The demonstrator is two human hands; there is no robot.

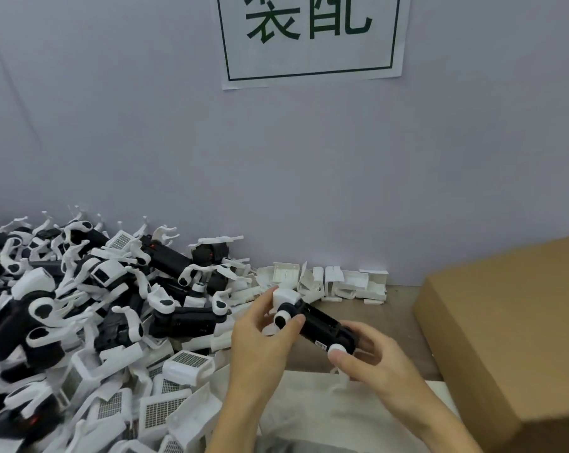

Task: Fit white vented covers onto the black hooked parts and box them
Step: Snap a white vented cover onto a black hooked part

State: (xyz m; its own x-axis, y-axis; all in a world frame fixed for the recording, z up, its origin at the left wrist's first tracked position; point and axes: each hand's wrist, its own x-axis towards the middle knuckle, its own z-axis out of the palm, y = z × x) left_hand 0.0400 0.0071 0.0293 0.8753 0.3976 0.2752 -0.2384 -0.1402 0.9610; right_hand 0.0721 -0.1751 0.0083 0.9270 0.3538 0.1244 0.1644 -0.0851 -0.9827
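Note:
Between my hands a black hooked part [322, 325] lies slanted over the bench, with white round ends. My left hand [260, 338] pinches its upper left end, where a white cover [284, 297] sits against the part. My right hand [371, 354] grips the lower right end, thumb on the white round cap [337, 349]. A large heap of black hooked parts [80, 289] fills the left side. White vented covers [181, 364] lie at the heap's near edge. The cardboard box [505, 338] stands at the right.
A row of white covers [342, 282] lines the foot of the grey wall behind my hands. A white sheet [325, 403] lies on the bench below my hands. A paper sign with green characters [309, 37] hangs on the wall.

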